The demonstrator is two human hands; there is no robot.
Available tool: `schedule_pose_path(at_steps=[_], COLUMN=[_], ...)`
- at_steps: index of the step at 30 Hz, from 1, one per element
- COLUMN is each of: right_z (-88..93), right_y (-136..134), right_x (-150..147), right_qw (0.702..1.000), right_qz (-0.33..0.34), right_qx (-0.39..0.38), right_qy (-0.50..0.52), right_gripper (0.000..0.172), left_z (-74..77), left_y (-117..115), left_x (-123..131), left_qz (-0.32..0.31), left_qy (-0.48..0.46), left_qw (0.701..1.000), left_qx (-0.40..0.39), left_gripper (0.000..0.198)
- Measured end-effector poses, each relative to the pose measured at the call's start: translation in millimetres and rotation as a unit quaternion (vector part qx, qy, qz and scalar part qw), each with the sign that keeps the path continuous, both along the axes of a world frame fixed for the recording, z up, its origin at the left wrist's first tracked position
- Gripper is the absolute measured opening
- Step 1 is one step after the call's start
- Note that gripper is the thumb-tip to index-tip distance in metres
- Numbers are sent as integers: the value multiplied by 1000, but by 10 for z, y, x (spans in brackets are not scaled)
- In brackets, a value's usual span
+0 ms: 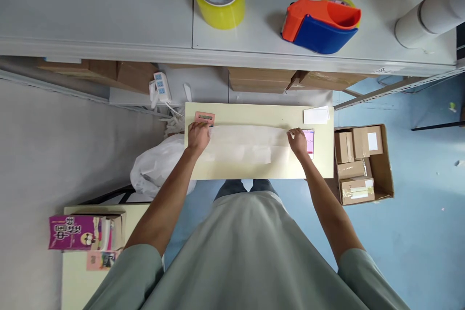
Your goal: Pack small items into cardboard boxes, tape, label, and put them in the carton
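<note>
A long, thin white sheet (247, 143) lies across the cream table (254, 114), spread between my two hands. My left hand (198, 136) is closed at the sheet's upper left corner, just below a small pink booklet (205, 117). At the upper right corner my right hand (297, 141) pinches the sheet's edge. A phone with a pink lit screen (309, 142) lies right beside that hand. White paper slips (316, 115) rest near the table's back right corner.
Yellow tape (221, 14) and an orange and blue tape dispenser (319, 26) stand on the shelf (109, 5) beyond. An open carton (385, 169) of small boxes is right, a white plastic bag (154, 162) left. Books (74, 232) lie lower left.
</note>
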State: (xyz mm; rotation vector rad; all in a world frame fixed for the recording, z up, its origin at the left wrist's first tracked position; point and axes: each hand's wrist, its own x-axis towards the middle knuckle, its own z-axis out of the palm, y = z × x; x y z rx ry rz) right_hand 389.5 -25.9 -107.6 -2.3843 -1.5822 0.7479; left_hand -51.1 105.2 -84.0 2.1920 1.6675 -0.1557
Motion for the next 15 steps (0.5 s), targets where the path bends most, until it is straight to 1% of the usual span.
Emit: schedule_pose_path(at_steps=[2, 4, 7, 9, 11, 13, 15], right_z=[43, 82, 97, 67, 7, -75, -169], right_y=[10, -4, -68, -121, -162, -182, -190], right_x=[-78, -224, -588, -906, -1237, -1530, -1729], right_qw=[999, 997, 996, 993, 986, 976, 969], right_qz=[-9, -8, 37, 101, 165, 218, 246], right_qx=[30, 62, 78, 65, 36, -1, -26], right_qy=[-23, -40, -32, -18, -6, 2, 7], right_gripper=[48, 58, 63, 62, 62, 64, 66], left_z=[25, 36, -20, -114, -241, -373, -484], left_y=[-70, -214, -547, -791, -999, -1145, -1224], left_x=[66, 177, 431, 633, 822, 962, 1025], left_qz=[23, 29, -4, -38, -62, -66, -57], left_qy=[-26, -48, -78, -92, -102, -110, -111], left_qw=[999, 996, 996, 995, 992, 991, 992], left_qx=[43, 65, 33, -5, -36, -41, -35], left_gripper=[56, 58, 57, 58, 61, 67, 74])
